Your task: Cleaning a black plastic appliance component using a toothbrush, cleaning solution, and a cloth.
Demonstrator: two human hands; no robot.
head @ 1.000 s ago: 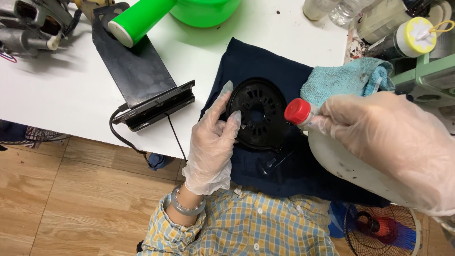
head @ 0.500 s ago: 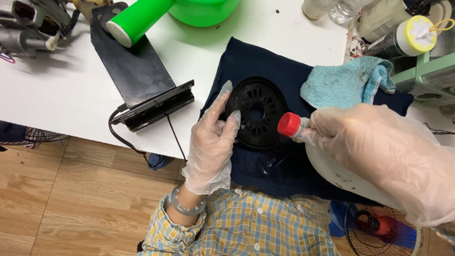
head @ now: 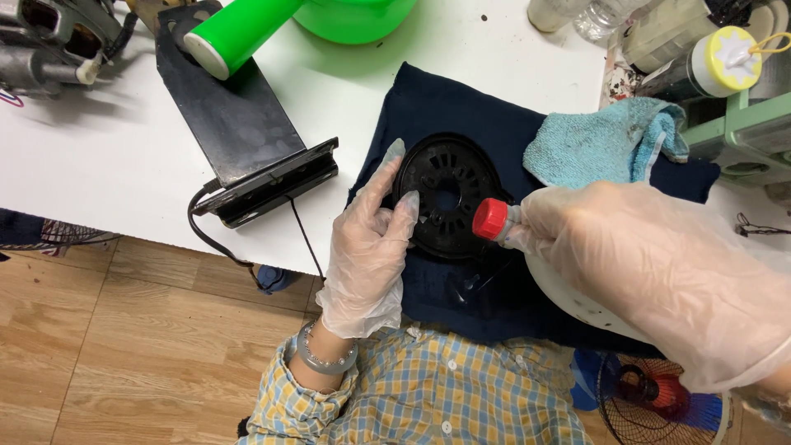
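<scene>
Head view looks down past your plaid sleeve [head: 428, 387] to both gloved hands working over a dark blue cloth [head: 428, 107] at the near edge of the white table [head: 107, 173]. Your right hand [head: 651, 272] is wrapped around a white squeeze bottle [head: 568, 297], fingers closed on its body; its red cap [head: 491, 219] has travelled down and left over the last second and now sits at the right rim of the black round slotted part [head: 449, 194], where before it hung farther right and higher. That looks like the nozzle being brought to bear on the part. Your left hand [head: 371, 247] has stayed put, fingers spread and pressed flat on the part's left edge and the cloth, pinning it rather than pinching anything. The part lies flat in the middle of the cloth. Just beyond it a crumpled light blue towel [head: 601, 144] rests on the cloth's right side. To the left lies a black flat plate [head: 231, 115] with a cord, and farther off a green plastic container [head: 329, 16] and several bottles [head: 709, 58].
</scene>
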